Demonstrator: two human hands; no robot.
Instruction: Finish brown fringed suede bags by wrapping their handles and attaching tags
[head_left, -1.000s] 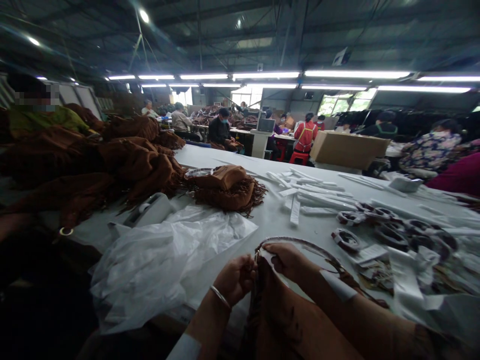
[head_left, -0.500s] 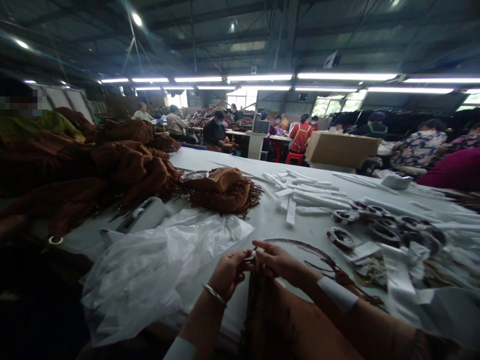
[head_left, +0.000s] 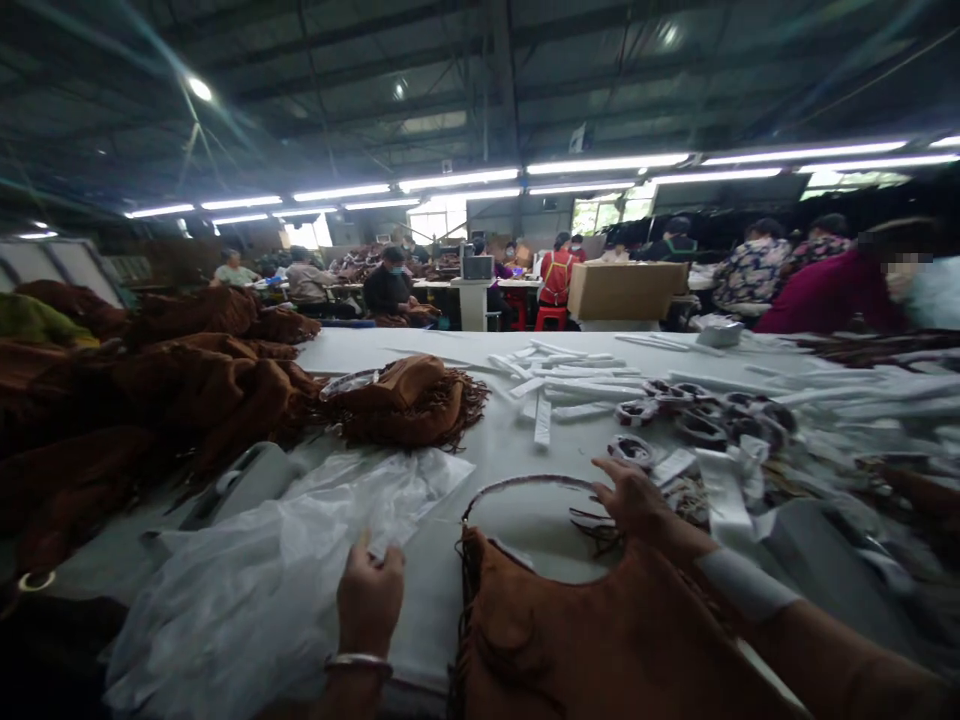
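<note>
A brown suede-like bag [head_left: 570, 630] with dark fringe down its left side lies in front of me. Its thin curved handle [head_left: 517, 482] arches above the bag's opening. My right hand [head_left: 634, 500] is at the right end of the handle, fingers stretched out and apart, near dark loose cords [head_left: 592, 522]. Over the crumpled clear plastic bags [head_left: 277, 560] on the left is my left hand [head_left: 369, 598], a bangle at its wrist. Its fingers are curled in and slightly blurred; what they hold, if anything, is hidden.
A stuffed fringed brown bag [head_left: 412, 400] sits farther back, beside a heap of brown bags [head_left: 202, 390]. White wrapped strips [head_left: 577, 385] and wrapped rings [head_left: 705, 425] lie to the right. A grey tape dispenser [head_left: 240, 485] stands left. Several people work behind the table.
My hands were together above the bag's left edge, pinching a small white piece. They have parted: the left moved left over the plastic, the right moved right along the handle. The view turned right.
</note>
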